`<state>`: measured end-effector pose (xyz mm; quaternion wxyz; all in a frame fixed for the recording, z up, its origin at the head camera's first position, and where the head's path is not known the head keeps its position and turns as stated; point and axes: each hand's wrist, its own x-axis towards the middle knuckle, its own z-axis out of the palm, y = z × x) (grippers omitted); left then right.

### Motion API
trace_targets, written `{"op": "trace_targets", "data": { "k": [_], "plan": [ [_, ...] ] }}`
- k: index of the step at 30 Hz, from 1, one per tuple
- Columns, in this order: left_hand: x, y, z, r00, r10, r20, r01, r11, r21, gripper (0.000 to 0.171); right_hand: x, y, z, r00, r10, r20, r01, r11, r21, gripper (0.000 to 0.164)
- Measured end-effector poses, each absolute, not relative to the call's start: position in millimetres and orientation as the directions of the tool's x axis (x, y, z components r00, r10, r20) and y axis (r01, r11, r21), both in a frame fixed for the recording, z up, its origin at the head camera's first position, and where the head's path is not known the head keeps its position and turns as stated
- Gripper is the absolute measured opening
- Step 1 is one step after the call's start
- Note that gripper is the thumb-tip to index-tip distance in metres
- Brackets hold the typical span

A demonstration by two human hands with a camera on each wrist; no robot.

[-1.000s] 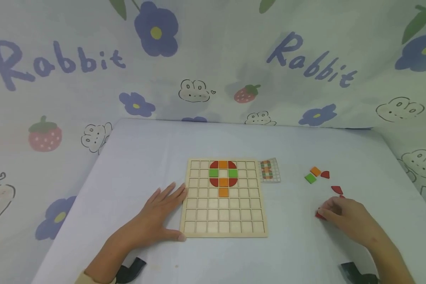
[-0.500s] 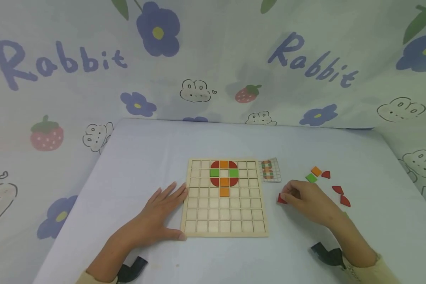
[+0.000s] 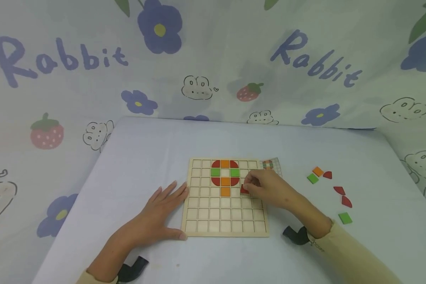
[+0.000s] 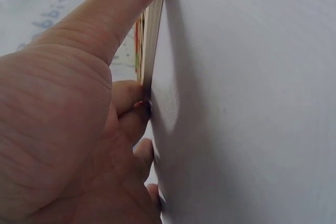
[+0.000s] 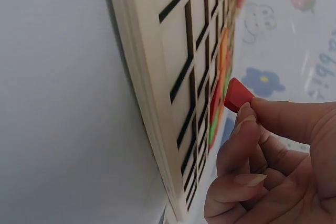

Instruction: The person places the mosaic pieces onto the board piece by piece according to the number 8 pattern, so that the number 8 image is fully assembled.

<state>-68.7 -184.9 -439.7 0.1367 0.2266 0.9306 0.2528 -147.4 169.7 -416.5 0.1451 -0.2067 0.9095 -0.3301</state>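
Red and small, a game piece [image 5: 237, 95] is pinched between thumb and fingertips of a person's right hand [image 3: 271, 188], over the right half of a gridded wooden board [image 3: 214, 214]. On the board, red, orange and green tiles [image 3: 225, 181] form a ring with one orange square just below. The person's left hand [image 3: 156, 213] lies with fingers spread, fingertips and thumb against the board's left edge. A printed pattern card [image 3: 276, 164], partly hidden by the right hand, sits at the upper right corner. Farther right, six loose pieces [image 3: 345, 218] in red, orange and green dot the white tabletop [image 3: 149, 146]. Behind, a patterned cloth [image 3: 216, 47] reads "Rabbit" twice, among flowers and strawberries.
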Motion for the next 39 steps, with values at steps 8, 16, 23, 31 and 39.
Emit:
{"op": "trace_targets", "data": {
  "k": [8,16,23,31,39],
  "plan": [
    [-71,-183,-440,-0.857,0.491,-0.155,0.348,0.773,0.531,0.121,-155,149,-421,-0.848,-0.508,-0.152,-0.319,0.718,-0.618,0.009],
    [-72,-184,-441,-0.854,0.497,-0.155,0.357,0.776,0.521,0.121,-156,146,-426,-0.841,-0.514,-0.170,-0.318,0.723,-0.614,0.009],
    [-73,-183,-440,-0.857,0.490,-0.161,0.349,0.781,0.517,0.121,-153,142,-428,-0.860,-0.480,-0.172,-0.305,0.754,-0.581,0.010],
    [-73,-183,-440,-0.860,0.484,-0.162,0.340,0.780,0.526,0.121,-150,140,-429,-0.875,-0.453,-0.174,-0.279,0.762,-0.584,0.009],
    [-70,-183,-440,-0.865,0.474,-0.162,0.330,0.783,0.528,0.120,-141,165,-419,-0.890,-0.451,-0.070,-0.306,0.703,-0.642,0.005]
  ]
}}
